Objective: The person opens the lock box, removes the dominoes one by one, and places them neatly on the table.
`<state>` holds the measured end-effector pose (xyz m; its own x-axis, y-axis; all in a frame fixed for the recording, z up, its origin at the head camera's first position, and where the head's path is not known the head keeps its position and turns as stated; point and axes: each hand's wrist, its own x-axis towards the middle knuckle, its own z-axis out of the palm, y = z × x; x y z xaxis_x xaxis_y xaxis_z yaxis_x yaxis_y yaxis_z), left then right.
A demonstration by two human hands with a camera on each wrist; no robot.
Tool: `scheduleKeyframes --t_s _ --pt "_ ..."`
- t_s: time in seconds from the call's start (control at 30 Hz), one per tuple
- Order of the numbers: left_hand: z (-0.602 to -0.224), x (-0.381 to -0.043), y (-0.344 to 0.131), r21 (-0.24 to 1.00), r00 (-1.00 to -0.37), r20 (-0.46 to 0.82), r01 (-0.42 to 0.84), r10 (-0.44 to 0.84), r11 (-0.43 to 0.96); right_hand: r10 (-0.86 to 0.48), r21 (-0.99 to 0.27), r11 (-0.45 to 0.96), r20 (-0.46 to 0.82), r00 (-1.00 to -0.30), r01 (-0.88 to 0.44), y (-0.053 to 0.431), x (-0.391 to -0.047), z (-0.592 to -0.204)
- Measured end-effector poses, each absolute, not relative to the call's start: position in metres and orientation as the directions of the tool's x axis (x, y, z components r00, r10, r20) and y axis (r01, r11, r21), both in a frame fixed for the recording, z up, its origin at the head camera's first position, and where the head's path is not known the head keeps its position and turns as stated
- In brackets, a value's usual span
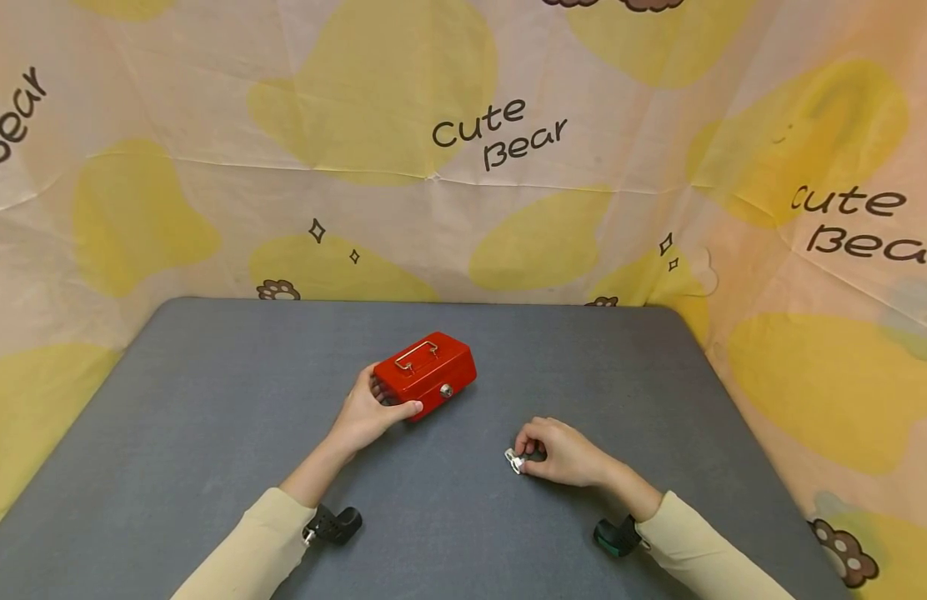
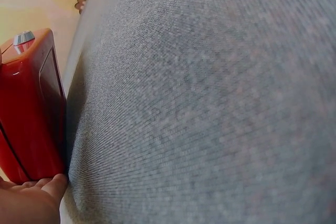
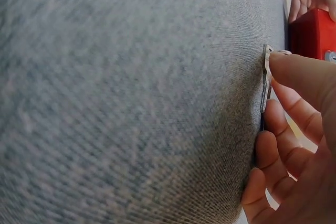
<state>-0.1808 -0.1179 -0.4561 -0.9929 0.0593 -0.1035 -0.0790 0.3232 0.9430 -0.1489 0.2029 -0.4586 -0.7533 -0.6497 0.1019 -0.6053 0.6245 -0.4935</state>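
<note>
A small red metal cash box (image 1: pixel 426 379) stands on the grey table, turned at an angle, with a wire handle on its lid and a round silver lock (image 1: pixel 446 391) on its front. My left hand (image 1: pixel 364 417) grips the box at its near left corner, thumb on the front and fingers round the side. Off to the right, my right hand (image 1: pixel 564 452) pinches a small flat silver key (image 1: pixel 514 461) between thumb and fingers, low over the table. In the right wrist view the key (image 3: pixel 266 80) is seen edge-on, close against the grey surface.
The grey table (image 1: pixel 246 375) has rounded far corners. Behind it and along its sides hangs a printed cloth (image 1: pixel 403 100) with yellow patches and lettering. Dark wrist straps (image 1: pixel 334 525) sit at both cream sleeves.
</note>
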Motion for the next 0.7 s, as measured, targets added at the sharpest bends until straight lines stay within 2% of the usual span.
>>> scheduleKeyframes --t_s 0.7 --pt "-0.4547 -0.1808 -0.1171 0.947 -0.992 -0.111 -0.087 0.061 0.308 -0.659 -0.462 0.636 0.093 -0.746 -0.619 0.2005 -0.1511 -0.4596"
